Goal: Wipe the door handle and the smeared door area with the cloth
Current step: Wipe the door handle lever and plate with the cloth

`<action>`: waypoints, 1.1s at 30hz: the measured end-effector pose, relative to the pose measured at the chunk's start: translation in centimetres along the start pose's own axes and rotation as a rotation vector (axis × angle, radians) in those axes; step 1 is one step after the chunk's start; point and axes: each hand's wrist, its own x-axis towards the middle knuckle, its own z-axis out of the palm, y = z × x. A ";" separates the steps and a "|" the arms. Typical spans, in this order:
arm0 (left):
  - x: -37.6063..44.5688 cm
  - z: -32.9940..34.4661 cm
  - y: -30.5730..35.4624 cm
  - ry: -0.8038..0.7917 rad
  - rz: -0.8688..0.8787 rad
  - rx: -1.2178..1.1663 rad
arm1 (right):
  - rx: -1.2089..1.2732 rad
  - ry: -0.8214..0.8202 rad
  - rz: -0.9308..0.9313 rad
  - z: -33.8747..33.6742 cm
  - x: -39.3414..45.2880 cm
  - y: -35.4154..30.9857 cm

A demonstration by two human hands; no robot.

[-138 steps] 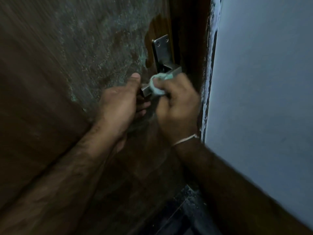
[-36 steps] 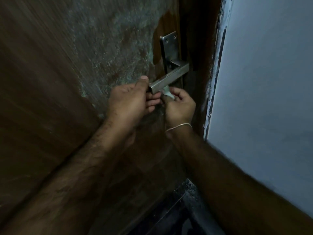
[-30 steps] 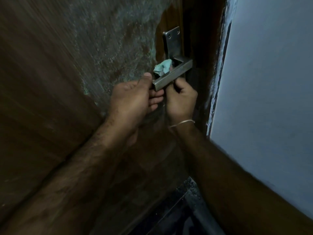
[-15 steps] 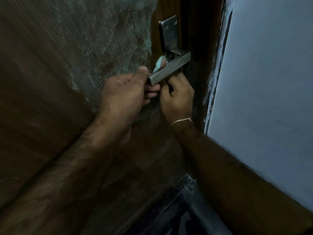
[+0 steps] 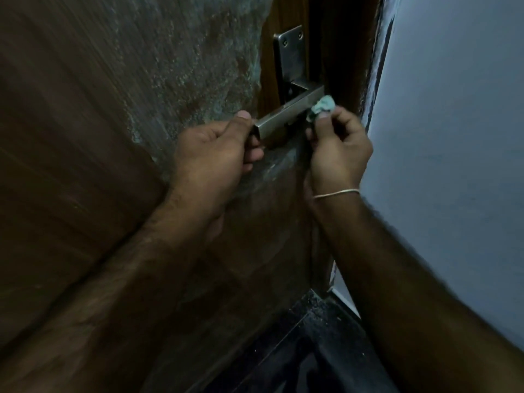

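Door of dark brown wood-grain laminate (image 5: pixel 71 137) fills the left and centre of the head view, seen at a steep slant. Pale blue-grey painted wall (image 5: pixel 453 137) occupies the right side, and a rough whitish paint edge (image 5: pixel 375 66) runs where it meets the dark door frame. Smeared door area, a greenish-grey mottled patch (image 5: pixel 192 58), spreads over the upper middle of the door, to the left of the handle, with a fainter streak continuing below the lever. Dark speckled floor (image 5: pixel 312 350) shows at the bottom, between the forearms.

Left hand (image 5: pixel 212 157) grips the free end of the lever, thumb on top and fingers curled beneath. Right hand (image 5: pixel 337 148) is raised beside the lever's pivot end, fingers curled, pinching the cloth at its fingertips. Brushed-steel rectangular backplate (image 5: pixel 289 55) with two visible screws is fixed upright near the door's edge. Door handle, a square-section brushed-steel lever (image 5: pixel 286 114), projects from the backplate and slopes down toward the left hand. Thin pale metal bangle (image 5: pixel 337 192) circles the right wrist. Small crumpled pale-green cloth (image 5: pixel 320 107) touches the lever close to its pivot end, just below the backplate.
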 end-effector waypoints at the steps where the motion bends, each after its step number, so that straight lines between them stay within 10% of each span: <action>1: -0.2 0.1 0.0 0.006 0.002 -0.007 | -0.082 -0.021 -0.107 0.1 -0.2 -0.7; 9: -0.7 0.2 1.1 0.103 -0.085 0.010 | -0.591 -0.433 -0.695 0.1 -6.4 -1.1; 15: -1.0 0.4 1.5 0.040 -0.106 -0.021 | -0.549 -0.258 -0.407 -0.9 -0.5 -4.1; 21: -1.0 0.4 1.7 0.073 -0.116 -0.012 | -0.607 -0.504 -0.656 0.0 -6.2 -1.3; 27: -1.1 0.7 1.6 0.034 -0.051 0.006 | -0.056 -0.014 0.155 -0.3 -1.6 -1.6; 33: -1.8 0.1 1.3 0.025 0.064 0.153 | -0.022 -0.434 0.356 1.4 -4.2 0.4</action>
